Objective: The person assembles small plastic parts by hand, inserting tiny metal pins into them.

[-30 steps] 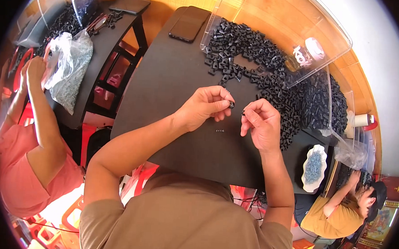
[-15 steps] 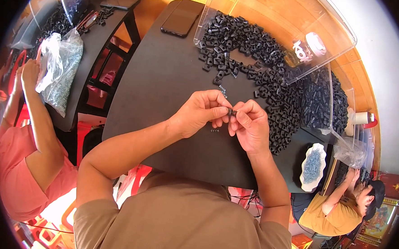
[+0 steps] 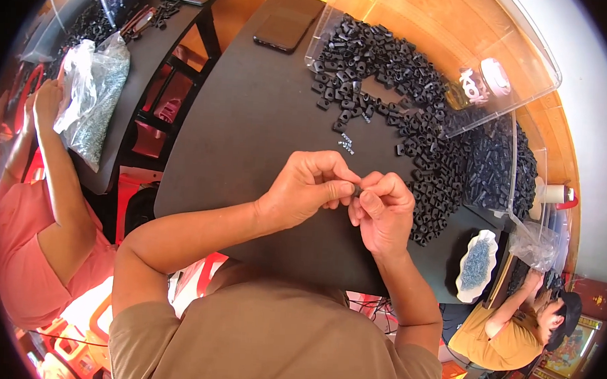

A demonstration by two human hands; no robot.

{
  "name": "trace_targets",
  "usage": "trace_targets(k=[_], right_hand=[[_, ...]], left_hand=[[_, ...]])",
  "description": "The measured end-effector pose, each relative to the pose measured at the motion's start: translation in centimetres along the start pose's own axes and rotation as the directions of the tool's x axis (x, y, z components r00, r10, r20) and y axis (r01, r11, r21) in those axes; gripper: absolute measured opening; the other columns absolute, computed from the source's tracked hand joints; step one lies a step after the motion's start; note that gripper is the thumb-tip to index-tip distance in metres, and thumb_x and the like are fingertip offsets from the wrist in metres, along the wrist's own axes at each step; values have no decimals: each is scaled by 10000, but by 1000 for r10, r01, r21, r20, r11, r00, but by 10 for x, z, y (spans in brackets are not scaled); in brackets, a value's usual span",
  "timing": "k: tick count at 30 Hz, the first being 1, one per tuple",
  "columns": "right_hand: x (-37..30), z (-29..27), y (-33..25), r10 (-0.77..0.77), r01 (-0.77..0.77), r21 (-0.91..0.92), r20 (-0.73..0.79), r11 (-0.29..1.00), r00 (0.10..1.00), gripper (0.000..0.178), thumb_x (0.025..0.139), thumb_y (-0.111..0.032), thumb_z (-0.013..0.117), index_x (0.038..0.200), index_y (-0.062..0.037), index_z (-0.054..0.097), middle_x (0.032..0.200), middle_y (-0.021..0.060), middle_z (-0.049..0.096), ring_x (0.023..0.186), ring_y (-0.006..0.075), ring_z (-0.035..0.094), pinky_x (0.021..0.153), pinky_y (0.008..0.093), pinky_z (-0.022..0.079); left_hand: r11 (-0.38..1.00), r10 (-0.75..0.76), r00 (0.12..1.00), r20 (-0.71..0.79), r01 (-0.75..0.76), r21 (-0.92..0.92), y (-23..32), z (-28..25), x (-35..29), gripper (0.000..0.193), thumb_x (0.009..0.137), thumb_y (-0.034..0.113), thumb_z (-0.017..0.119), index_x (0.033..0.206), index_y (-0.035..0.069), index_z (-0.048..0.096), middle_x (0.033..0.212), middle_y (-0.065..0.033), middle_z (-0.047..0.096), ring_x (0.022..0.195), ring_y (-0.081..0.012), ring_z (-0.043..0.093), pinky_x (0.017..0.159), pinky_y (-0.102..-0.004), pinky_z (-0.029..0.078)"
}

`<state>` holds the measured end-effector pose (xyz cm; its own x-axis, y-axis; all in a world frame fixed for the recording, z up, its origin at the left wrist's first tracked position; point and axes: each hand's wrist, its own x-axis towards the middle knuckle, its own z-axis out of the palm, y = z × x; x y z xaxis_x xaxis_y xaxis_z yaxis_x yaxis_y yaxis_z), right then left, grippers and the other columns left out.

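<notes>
Over the dark table, my left hand and my right hand meet fingertip to fingertip. Between them they pinch a small black plastic part, mostly covered by the fingers. Just beyond my hands lie several small silver screws. A large spread of black plastic fittings curves from the far side of the table round to the right of my right hand. A white scalloped dish of small bluish metal screws stands to the right.
A phone lies at the far left of my table. Clear plastic bins line the far right, near a white-lidded jar. A person in pink works at the left by a bag of screws; another in mustard sits at the right.
The view has shifted slightly, so the table's contents sit a little lower and to the right. Both hands keep their pinch on the black part, which is now more covered by the fingers.
</notes>
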<state>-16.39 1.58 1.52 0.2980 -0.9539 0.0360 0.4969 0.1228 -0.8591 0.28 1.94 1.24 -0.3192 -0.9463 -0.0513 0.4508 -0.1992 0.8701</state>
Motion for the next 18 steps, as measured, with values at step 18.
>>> trace_targets(k=[18], right_hand=[[0,1,-20,30,-15,-260,52,965,998,337,850,-229,651,1056,11,536,727,30,499,509,74,447,376,182,358]], left_hand=[[989,146,982,121,-147,1,4,8,8,456,823,15,569,1228,38,360,665,-36,532,540,-83,501,488,-229,419]])
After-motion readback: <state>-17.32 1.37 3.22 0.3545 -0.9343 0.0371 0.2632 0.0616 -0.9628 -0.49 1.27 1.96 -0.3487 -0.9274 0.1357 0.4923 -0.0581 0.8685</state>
